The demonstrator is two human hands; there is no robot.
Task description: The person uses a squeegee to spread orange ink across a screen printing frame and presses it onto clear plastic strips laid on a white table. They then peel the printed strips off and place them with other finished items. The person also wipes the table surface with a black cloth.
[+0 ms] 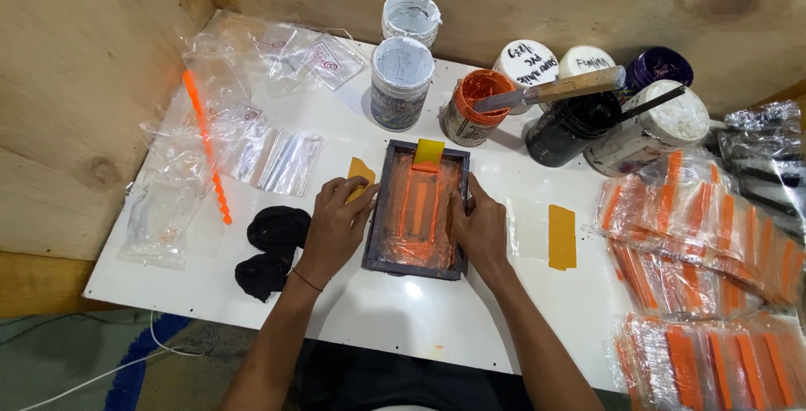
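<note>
Head view, looking down: at the far left of the frame lie clear plastic bags spread over the white tabletop, with a bright orange twisted stick slanting across them. Just right of the bags, two lumps of black cloth sit near the lower left edge. The left hand grips the left rail of the screen frame, fingers curled over its edge, and a small yellow card peeks out beside its fingertips. The frame lies flat at the centre of the tabletop, a dark rectangular border around a mesh smeared with orange ink, with paler upright strips showing down its middle; a small yellow scraper rests at its upper end. The right hand clasps the right rail in the same way, thumb on the mesh side. Right of it lies a clear sheet with a yellow-orange strip. Above the frame stand two white-lidded tubs, an open tub of orange ink with a wooden-handled knife laid across, a black ink pot and more jars behind. Stacks of clear packets with orange strips fill the right side of the frame. Plywood walls close in the tabletop at the left and top, and a bit of floor with a white cable shows at the lower left.
</note>
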